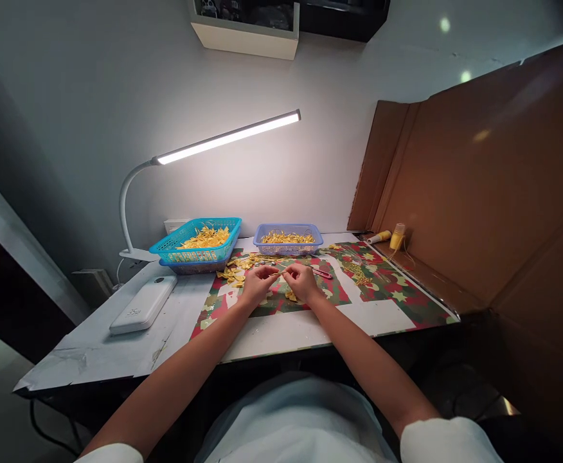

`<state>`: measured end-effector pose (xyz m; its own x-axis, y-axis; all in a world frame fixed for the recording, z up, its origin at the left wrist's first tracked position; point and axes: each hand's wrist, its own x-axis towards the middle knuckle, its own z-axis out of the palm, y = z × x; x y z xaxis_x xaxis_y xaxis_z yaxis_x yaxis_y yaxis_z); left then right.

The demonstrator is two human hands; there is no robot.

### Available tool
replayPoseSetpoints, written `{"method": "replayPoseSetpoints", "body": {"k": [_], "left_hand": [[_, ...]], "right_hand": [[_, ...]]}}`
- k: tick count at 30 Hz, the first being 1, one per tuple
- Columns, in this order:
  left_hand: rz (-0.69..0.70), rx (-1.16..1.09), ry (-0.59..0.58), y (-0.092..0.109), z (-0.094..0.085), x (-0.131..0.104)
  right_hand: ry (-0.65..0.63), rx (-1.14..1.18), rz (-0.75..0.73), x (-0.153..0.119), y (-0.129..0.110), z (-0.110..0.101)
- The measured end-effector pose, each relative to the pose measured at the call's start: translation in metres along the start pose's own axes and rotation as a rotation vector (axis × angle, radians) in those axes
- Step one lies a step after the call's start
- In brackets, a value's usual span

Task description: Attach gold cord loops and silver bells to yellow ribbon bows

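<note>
Across the white, camouflage-patterned tabletop (281,332): left hand (259,284) and right hand (301,283), both pinching one small yellow piece (280,274); slack fingertips could lose it among loose yellow scraps (233,278).

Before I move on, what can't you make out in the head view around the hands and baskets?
All in the head view:
- Small yellow piece between left hand and right hand: too small, partly covered by fingers.
- Contents of the lower blue basket: hidden by the turquoise basket on top.
- Pink tool: too small to identify.
- Wall shelf: cut off by the top edge.
</note>
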<state>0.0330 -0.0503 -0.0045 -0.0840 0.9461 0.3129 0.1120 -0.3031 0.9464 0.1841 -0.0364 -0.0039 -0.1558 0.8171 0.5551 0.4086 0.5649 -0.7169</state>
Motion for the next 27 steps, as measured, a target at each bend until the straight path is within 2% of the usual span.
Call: {"method": "replayPoseSetpoints", "body": {"k": [10, 18, 27], "left_hand": [[0.069, 0.079, -0.006, -0.0030, -0.0013, 0.0001], [0.148, 0.152, -0.025, -0.0001, -0.0015, -0.0015], [0.137, 0.115, -0.006, -0.0025, -0.0016, -0.0008]], "right_hand": [[0.001, -0.040, 0.016, -0.0004, 0.0005, -0.0015], [0.031, -0.063, -0.058, -0.0024, -0.0006, -0.0022], [0.025, -0.018, -0.020, -0.0013, 0.0021, -0.0003]]}}
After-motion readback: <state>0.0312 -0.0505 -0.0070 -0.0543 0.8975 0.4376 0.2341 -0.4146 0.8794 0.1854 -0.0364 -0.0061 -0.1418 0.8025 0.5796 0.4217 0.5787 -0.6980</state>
